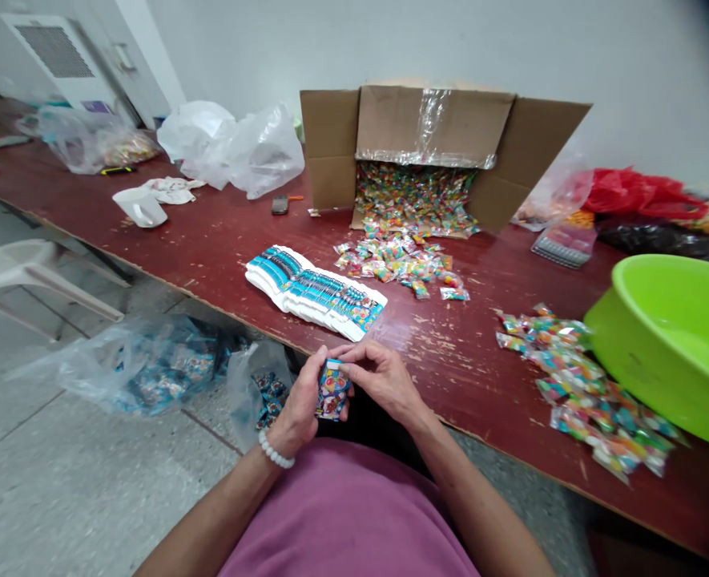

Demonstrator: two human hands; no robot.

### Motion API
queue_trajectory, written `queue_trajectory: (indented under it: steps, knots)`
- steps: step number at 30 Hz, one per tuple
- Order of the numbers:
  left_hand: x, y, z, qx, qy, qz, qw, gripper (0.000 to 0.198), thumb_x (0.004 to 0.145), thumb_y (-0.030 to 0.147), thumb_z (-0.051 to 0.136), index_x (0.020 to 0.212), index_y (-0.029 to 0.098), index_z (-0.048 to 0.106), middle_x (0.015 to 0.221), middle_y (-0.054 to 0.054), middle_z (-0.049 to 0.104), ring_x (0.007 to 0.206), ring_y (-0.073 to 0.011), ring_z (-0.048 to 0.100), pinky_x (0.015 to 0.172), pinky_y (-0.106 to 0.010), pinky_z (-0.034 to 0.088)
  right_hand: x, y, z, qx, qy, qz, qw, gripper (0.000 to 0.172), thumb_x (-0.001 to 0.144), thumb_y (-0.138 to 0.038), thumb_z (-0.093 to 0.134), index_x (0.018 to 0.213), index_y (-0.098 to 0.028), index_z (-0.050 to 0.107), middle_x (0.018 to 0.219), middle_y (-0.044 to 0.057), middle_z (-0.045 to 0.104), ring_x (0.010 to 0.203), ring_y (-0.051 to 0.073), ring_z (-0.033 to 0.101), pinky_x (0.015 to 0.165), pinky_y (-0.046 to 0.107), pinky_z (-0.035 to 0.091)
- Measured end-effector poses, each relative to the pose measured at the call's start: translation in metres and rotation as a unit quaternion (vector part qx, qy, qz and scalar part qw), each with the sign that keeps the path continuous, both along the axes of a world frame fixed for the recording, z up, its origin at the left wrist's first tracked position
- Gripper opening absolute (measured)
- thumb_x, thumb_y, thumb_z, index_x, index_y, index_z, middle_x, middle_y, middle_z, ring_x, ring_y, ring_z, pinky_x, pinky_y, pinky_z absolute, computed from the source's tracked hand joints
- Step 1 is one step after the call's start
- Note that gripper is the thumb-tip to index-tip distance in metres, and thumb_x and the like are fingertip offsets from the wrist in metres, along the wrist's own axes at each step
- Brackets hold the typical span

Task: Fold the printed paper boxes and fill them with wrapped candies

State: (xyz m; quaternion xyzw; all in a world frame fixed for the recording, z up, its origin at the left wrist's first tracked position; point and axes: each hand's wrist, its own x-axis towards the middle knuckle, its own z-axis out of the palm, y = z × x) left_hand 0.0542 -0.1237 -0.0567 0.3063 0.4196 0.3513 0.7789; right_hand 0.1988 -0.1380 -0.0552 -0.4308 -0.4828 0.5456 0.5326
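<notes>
Just off the table's front edge, my left hand [303, 395] is wrapped round a small blue printed packet [332, 391] with a white strip near its top. The fingers of my right hand [384, 377] pinch that packet's top edge. Whether the packet's top is sealed I cannot tell. Beyond my hands a fanned stack of blue and white packets [318, 292] lies on the table. Farther back, small clear wrapped candies [399, 256] spill from an open cardboard box [435, 128] tipped on its side.
A green basin [648, 336] stands at the right beside a heap of wrapped candies [594, 393]. A white mug [140, 207] and plastic bags [234, 144] are at the left on the red table [480, 361]. Bags of blue packets [167, 365] and a white stool [30, 272] are below.
</notes>
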Motion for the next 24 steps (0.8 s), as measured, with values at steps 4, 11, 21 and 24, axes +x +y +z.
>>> queue_trajectory:
  steps: [4,11,21,24]
  knots:
    - [-0.003,0.000,-0.003,0.004,0.030,-0.016,0.999,0.066,0.090,0.068,0.047,0.112,0.011,0.072,0.061,-0.007,0.068,0.035,-0.0151,0.057,0.034,-0.022,0.041,0.000,0.003,0.001,-0.059,0.054,0.009,0.997,0.022,0.072,-0.037,0.080,0.075,-0.017,0.072,0.088,0.006,0.077,0.054,0.013,0.062,0.048,0.026,0.052]
    - [-0.008,0.001,-0.013,0.008,0.028,-0.019,0.999,0.056,0.088,0.063,0.056,0.092,0.011,0.076,0.056,-0.009,0.067,0.035,-0.0157,0.058,0.034,-0.022,0.041,-0.001,0.002,-0.001,-0.099,0.005,-0.021,0.995,0.025,0.070,-0.039,0.080,0.077,-0.016,0.073,0.066,0.002,0.073,0.044,0.012,0.060,0.043,0.023,0.048]
    - [-0.007,0.004,-0.006,-0.055,-0.052,-0.016,0.997,0.046,0.086,0.041,0.059,0.122,0.015,0.069,0.068,-0.005,0.071,0.042,-0.0174,0.060,0.035,-0.027,0.047,-0.002,-0.010,-0.017,0.059,-0.096,-0.014,0.994,0.018,0.085,-0.039,0.071,0.088,-0.022,0.068,0.114,0.006,0.070,0.070,0.014,0.064,0.067,0.031,0.054]
    - [-0.007,0.004,-0.011,-0.031,-0.044,0.048,0.997,0.032,0.081,0.034,0.065,0.105,0.015,0.074,0.076,-0.003,0.073,0.051,-0.0143,0.063,0.044,-0.023,0.050,-0.008,-0.017,-0.025,0.150,-0.247,-0.031,0.957,0.034,0.078,-0.036,0.079,0.106,-0.023,0.065,0.119,0.009,0.066,0.103,0.024,0.063,0.088,0.039,0.051]
